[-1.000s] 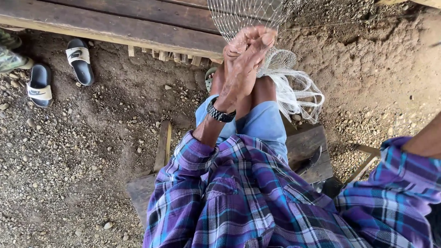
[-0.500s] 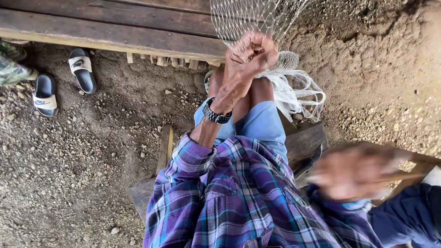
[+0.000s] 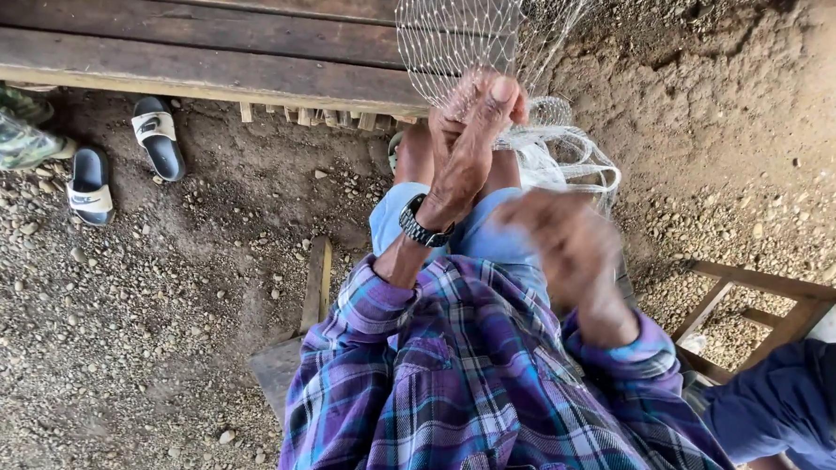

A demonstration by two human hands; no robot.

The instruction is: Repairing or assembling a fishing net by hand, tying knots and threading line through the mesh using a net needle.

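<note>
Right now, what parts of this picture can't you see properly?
- Right hand, head view: smeared by motion blur, so its fingers and whether it holds anything cannot be told.
- Net, head view: its top runs off the upper edge.
- Left hand, head view: its palm faces away, hiding exactly how it grips the mesh.
- Sandals, head view: markings too small.

We take this for an outdoor rural net-mending spot, bare gravelly dirt ground (image 3: 112,324), weathered plank platform (image 3: 194,57), slide sandals (image 3: 123,159) left on the dirt, white fishing net (image 3: 465,26) hanging, rough wooden frame (image 3: 769,304) nearby.
</note>
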